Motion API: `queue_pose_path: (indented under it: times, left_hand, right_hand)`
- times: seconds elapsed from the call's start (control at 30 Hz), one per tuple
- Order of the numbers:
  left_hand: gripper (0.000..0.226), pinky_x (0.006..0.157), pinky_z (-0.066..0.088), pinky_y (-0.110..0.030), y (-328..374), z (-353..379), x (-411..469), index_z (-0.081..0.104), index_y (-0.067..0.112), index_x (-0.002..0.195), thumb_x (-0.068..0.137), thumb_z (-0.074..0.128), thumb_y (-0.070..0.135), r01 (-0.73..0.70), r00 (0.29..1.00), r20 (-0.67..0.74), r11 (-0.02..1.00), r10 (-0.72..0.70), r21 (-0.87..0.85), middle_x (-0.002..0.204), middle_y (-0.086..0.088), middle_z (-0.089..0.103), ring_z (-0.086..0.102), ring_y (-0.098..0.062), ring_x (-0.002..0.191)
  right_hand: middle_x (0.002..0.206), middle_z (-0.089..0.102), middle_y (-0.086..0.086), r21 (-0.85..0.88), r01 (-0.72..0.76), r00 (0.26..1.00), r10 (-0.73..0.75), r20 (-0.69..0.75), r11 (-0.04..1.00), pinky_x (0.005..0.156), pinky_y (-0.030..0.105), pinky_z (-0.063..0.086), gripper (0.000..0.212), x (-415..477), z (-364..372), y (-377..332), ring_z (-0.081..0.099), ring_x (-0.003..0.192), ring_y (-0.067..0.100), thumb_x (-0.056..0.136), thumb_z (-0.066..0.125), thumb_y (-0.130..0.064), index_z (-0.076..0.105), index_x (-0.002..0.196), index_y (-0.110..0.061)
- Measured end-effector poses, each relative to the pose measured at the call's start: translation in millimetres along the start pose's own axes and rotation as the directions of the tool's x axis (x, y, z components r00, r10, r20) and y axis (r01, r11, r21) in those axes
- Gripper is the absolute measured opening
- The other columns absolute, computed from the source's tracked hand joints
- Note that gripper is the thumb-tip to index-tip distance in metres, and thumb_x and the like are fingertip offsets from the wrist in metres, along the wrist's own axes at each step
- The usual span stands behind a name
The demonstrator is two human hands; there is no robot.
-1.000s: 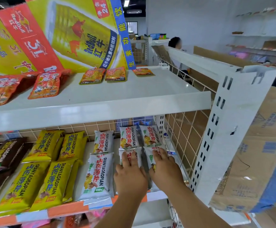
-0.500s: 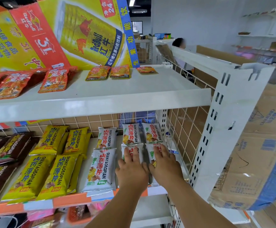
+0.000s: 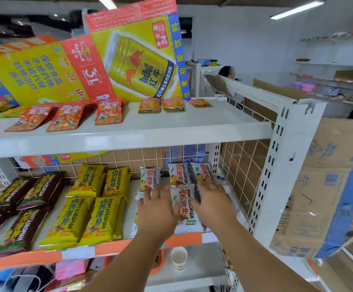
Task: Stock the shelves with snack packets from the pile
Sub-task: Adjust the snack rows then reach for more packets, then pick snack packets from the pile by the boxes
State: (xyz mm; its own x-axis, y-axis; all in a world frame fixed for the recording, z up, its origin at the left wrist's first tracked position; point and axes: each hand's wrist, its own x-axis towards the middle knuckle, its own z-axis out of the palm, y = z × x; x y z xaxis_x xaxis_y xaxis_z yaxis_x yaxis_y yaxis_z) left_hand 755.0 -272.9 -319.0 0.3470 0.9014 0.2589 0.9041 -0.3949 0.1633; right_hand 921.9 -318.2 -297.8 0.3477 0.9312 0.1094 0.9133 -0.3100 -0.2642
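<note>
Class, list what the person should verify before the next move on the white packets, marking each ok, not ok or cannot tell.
1. Left hand free: flat, fingers straight, ok.
2. Right hand free: flat on the packets, ok.
3. Front white packet between the hands lies behind the shelf edge: ok.
4. Back row of white packets in a row: ok.
5. Packets under the hands straight: cannot tell, hidden.

"SHANYAOBOPIAN" is printed lengthwise on the yellow packets (image 3: 116,182), the white packets (image 3: 185,205) and the brown packets (image 3: 43,190), whereas the flattened yellow carton (image 3: 142,66) bears "RedBull", "红牛" and "24", and its red panel (image 3: 87,68) reads "RedBull" and "31".
</note>
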Motion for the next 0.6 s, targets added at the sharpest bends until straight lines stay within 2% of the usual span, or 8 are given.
queue_pose_path:
  times: [0.13,0.3,0.4,0.5,0.6]
  left_hand:
    - [0.067,0.102,0.043,-0.047,-51,-31,-20,0.039,0.032,0.152,0.091,0.031,0.059,0.051,0.997,-0.049,0.998,-0.052,-0.025,0.154,-0.003,0.045,0.043,-0.032,0.135]
    - [0.070,0.096,0.048,-0.047,-139,-80,-61,0.049,0.028,0.146,0.086,0.030,0.060,0.156,0.978,-0.141,0.988,-0.154,0.005,0.145,-0.004,0.054,0.051,-0.032,0.125]
    - [0.068,0.090,0.051,-0.047,-205,-114,-94,0.057,0.023,0.140,0.087,0.034,0.058,0.223,0.954,-0.209,0.975,-0.215,0.015,0.134,-0.008,0.062,0.056,-0.035,0.115]
    - [0.069,0.094,0.050,-0.047,-265,-155,-132,0.055,0.025,0.143,0.087,0.032,0.060,0.315,0.917,-0.276,0.947,-0.287,0.062,0.139,-0.005,0.059,0.055,-0.033,0.118]
    - [0.062,0.088,0.051,-0.046,-324,-200,-175,0.056,0.028,0.136,0.087,0.034,0.060,0.406,0.865,-0.359,0.910,-0.350,0.090,0.135,-0.001,0.060,0.056,-0.032,0.116]
  right_hand:
    - [0.163,0.026,0.002,0.005,0.078,0.997,-0.078,-0.006,0.997,0.116,0.048,0.034,0.069,-14,-3,-53,0.026,0.148,0.029,0.097,0.044,-0.056,0.028,0.157,-0.026]
    - [0.162,0.028,0.003,0.048,0.221,0.975,-0.220,-0.019,0.974,0.117,0.044,0.031,0.068,-38,-1,-150,0.026,0.146,0.030,0.096,0.048,-0.052,0.032,0.156,-0.024]
    - [0.160,0.033,0.004,0.059,0.320,0.947,-0.319,-0.034,0.945,0.116,0.041,0.031,0.068,-57,3,-220,0.032,0.142,0.031,0.095,0.048,-0.053,0.034,0.155,-0.024]
    - [0.157,0.037,0.003,0.093,0.414,0.910,-0.411,-0.051,0.906,0.114,0.042,0.035,0.068,-81,3,-291,0.035,0.139,0.031,0.094,0.051,-0.052,0.035,0.154,-0.025]
    - [0.154,0.039,0.002,0.098,0.536,0.844,-0.531,-0.076,0.838,0.112,0.043,0.037,0.067,-107,0,-365,0.037,0.137,0.030,0.094,0.052,-0.052,0.036,0.153,-0.025]
